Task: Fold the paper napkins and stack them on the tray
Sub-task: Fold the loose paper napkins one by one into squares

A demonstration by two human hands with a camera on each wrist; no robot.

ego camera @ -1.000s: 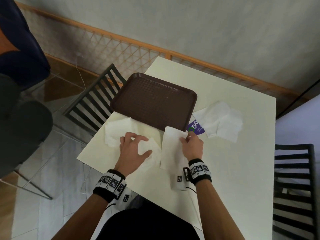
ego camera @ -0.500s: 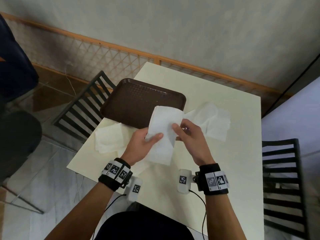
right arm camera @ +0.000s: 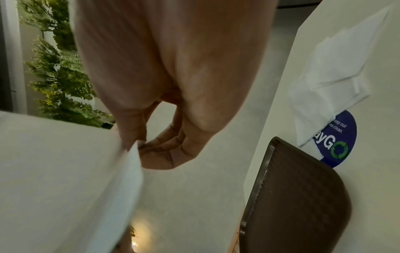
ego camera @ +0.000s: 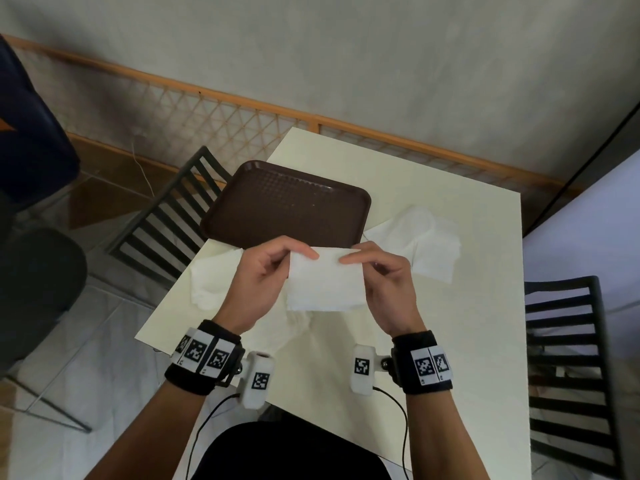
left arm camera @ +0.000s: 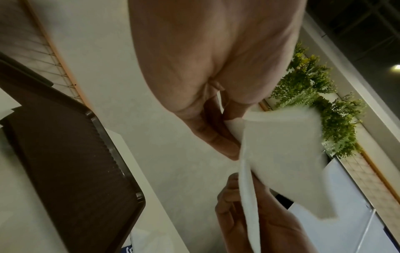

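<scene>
Here, table [ego camera: 450, 341]: cream; bears all below
Tray [ego camera: 287, 206]: brown; far-left
Napkin [ego camera: 323, 282]: held above table, near tray
Left hand [ego camera: 258, 282]: fingers pinch napkin's upper left corner
Right hand [ego camera: 388, 285]: fingers pinch upper right corner

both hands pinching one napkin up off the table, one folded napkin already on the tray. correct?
Not quite. The tray holds no napkin yet; the head view shows its brown surface bare. The rest stands: left hand and right hand pinch the top corners of one napkin, held above the table.
</scene>
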